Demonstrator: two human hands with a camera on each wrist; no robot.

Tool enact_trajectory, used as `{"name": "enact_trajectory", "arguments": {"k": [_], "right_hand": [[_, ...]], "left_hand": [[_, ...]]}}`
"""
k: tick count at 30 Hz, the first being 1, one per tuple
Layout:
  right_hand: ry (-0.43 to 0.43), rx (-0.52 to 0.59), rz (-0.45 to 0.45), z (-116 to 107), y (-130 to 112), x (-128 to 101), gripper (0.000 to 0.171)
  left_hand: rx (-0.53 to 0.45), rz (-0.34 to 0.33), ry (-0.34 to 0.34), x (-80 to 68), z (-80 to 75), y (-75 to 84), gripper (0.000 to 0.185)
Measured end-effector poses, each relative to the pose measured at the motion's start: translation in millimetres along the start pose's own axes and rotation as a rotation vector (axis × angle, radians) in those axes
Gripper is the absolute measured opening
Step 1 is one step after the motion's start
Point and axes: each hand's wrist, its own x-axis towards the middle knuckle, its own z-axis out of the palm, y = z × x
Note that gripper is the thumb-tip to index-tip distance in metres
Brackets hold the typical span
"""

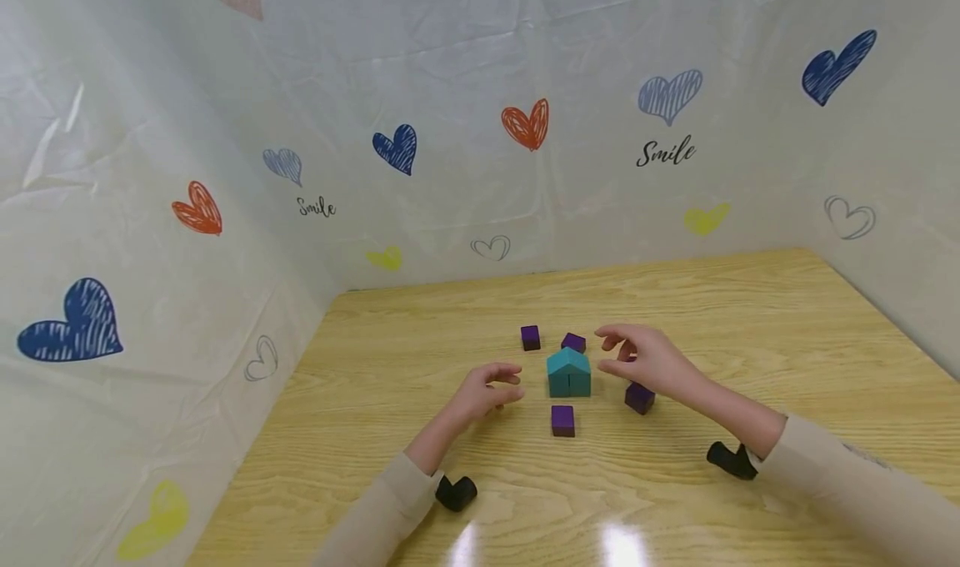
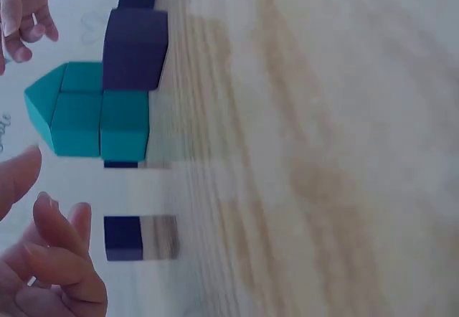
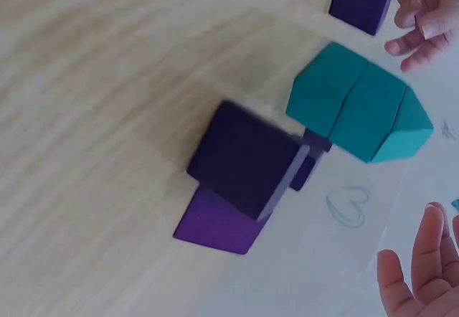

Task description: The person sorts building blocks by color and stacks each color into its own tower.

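Note:
A small house-shaped stack of teal blocks [image 1: 568, 373], topped by a pointed roof piece [image 2: 44, 105], stands on the table between the two hands. To its left hovers my left hand [image 1: 483, 393], fingers loosely bent and holding nothing. My right hand [image 1: 651, 358] is held on the other side, thumb and fingers apart, also without anything in it. Just below the right hand lies a purple cube [image 1: 640, 398], and another purple block is partly hidden behind that hand. One more purple cube [image 1: 563, 420] sits in front of the teal stack.
Behind the stack are two purple blocks, one a purple cube [image 1: 530, 338] at the left, the other a purple block [image 1: 573, 343] partly covered by the roof. The wooden table [image 1: 420, 325] meets a white sheet [image 1: 450, 192] printed with hearts at the back and sides.

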Motion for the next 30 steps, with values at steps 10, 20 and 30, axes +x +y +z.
{"name": "enact_trajectory", "arguments": {"k": [10, 20, 30], "right_hand": [[-0.118, 0.009, -0.028, 23, -4, -16, 0.033], [-0.225, -0.105, -0.019, 48, -7, -15, 0.032], [-0.267, -0.113, 0.07, 60, -12, -11, 0.032]], "left_hand": [[-0.021, -0.024, -0.028, -18.1, 19.0, 6.1, 0.04], [0.044, -0.028, -0.073, -15.4, 41.7, 7.5, 0.049], [0.081, -0.055, -0.073, -11.8, 49.3, 11.1, 0.041]]}}
